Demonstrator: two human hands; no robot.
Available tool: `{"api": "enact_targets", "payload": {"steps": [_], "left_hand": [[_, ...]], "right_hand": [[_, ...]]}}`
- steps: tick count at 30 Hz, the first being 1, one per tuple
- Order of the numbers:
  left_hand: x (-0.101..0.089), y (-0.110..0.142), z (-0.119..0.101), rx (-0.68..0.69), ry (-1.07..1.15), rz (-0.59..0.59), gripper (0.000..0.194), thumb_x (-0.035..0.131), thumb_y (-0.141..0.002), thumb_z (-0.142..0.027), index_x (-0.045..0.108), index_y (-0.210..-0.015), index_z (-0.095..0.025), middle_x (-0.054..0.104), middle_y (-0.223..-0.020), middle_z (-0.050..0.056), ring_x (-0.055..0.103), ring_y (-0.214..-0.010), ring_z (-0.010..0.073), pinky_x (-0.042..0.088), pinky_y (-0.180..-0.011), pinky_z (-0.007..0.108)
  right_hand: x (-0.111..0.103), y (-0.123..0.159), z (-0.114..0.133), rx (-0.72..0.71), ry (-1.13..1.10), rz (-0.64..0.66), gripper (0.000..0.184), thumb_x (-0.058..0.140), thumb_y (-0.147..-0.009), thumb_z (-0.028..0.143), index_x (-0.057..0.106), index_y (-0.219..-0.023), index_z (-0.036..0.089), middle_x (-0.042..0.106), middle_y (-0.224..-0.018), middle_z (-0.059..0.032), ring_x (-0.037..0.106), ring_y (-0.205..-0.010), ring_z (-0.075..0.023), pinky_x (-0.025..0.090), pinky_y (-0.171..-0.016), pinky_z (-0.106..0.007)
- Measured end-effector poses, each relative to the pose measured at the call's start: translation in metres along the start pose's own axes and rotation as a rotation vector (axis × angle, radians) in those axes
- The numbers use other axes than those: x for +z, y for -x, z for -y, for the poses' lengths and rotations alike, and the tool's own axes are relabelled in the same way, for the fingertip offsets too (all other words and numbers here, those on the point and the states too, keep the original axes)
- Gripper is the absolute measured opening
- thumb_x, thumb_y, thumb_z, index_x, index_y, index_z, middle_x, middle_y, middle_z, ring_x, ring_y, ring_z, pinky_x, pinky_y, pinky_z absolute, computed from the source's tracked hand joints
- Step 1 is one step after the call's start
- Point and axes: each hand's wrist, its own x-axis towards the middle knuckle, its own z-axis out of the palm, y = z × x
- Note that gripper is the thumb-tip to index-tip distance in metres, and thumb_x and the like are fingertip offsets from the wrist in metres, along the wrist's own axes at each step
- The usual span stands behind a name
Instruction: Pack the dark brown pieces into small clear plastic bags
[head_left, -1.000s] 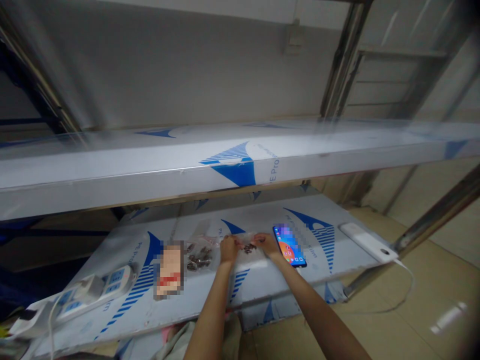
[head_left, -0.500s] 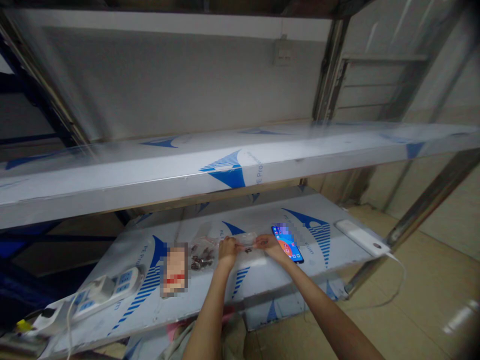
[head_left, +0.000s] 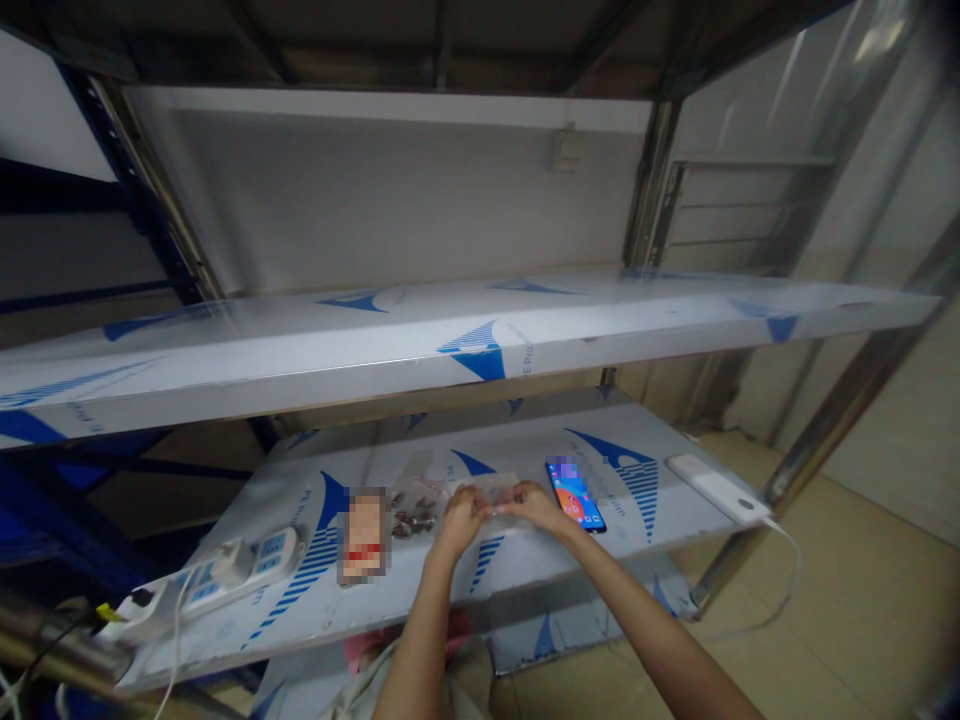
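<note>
My left hand (head_left: 459,516) and my right hand (head_left: 531,503) are both closed on a small clear plastic bag (head_left: 495,492) with small dark metal parts in it. They hold it just above the lower shelf (head_left: 525,560) of a metal rack. More small dark parts (head_left: 414,517) in clear bags lie on the shelf just left of my left hand. A smartphone (head_left: 574,495) with a lit screen lies right beside my right hand.
A white power bank (head_left: 717,488) with a cable lies at the shelf's right end. A white power strip (head_left: 229,571) sits at the left end. A small pink pack (head_left: 362,533) lies left of the parts. The upper shelf (head_left: 465,340) juts out above.
My hands have come closer together on the bag. The view has tilted up, showing more of the rack above.
</note>
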Motion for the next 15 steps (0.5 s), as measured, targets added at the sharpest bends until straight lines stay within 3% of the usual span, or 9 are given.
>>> {"api": "enact_targets", "payload": {"steps": [5,10,15], "left_hand": [[-0.004,0.002,0.002,-0.030,0.109,0.003,0.019,0.053,-0.071,-0.029,0.061,-0.079,-0.014,0.061,-0.082,0.006,0.053,-0.082,0.0171,0.039,-0.077,0.028],[-0.013,0.002,0.012,-0.075,0.159,0.016,0.015,0.053,-0.069,-0.025,0.064,-0.073,-0.015,0.063,-0.077,0.004,0.054,-0.076,0.0152,0.039,-0.073,0.025],[-0.033,-0.002,0.029,-0.285,0.231,0.056,0.014,0.054,-0.066,-0.021,0.064,-0.071,-0.014,0.064,-0.074,0.004,0.055,-0.072,0.0142,0.039,-0.065,0.022]], "right_hand": [[0.009,-0.005,0.002,-0.045,0.024,-0.001,0.025,0.063,-0.060,0.038,0.067,-0.065,0.014,0.066,-0.066,-0.0046,0.058,-0.064,-0.0174,0.042,-0.061,-0.025],[0.020,-0.014,0.006,-0.029,-0.013,0.028,0.022,0.061,-0.060,0.034,0.067,-0.063,0.013,0.065,-0.063,-0.0052,0.057,-0.063,-0.0173,0.041,-0.060,-0.025],[0.048,-0.041,0.005,0.016,-0.110,0.097,0.026,0.058,-0.061,0.038,0.065,-0.064,0.012,0.064,-0.062,-0.0053,0.054,-0.058,-0.0155,0.040,-0.057,-0.025]]}}
